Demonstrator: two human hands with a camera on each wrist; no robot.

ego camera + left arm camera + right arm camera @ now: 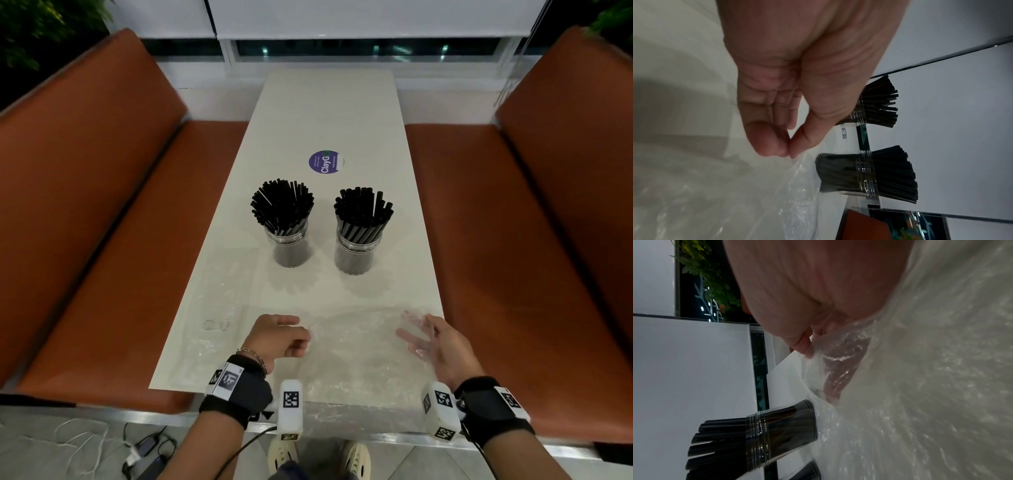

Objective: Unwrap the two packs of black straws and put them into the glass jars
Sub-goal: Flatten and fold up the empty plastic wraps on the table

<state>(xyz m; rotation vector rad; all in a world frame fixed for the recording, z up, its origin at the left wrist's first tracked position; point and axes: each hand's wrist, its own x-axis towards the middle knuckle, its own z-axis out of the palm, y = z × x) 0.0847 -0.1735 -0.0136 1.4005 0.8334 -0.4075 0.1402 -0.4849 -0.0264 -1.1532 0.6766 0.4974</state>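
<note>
Black straws in clear jars, white table, rust-orange benches, purple sticker

Dim overhead light, soft shadows, blurred wrist views, warped edges

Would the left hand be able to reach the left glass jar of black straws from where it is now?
Probably yes: the left hand sits at the near edge, and only bare white tabletop and flat clear plastic wrap lie between it and the left glass jar.

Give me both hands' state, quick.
Left hand: fingers curled, pinching the wrapper edge.
Right hand: holding the wrapper's other end.
</note>
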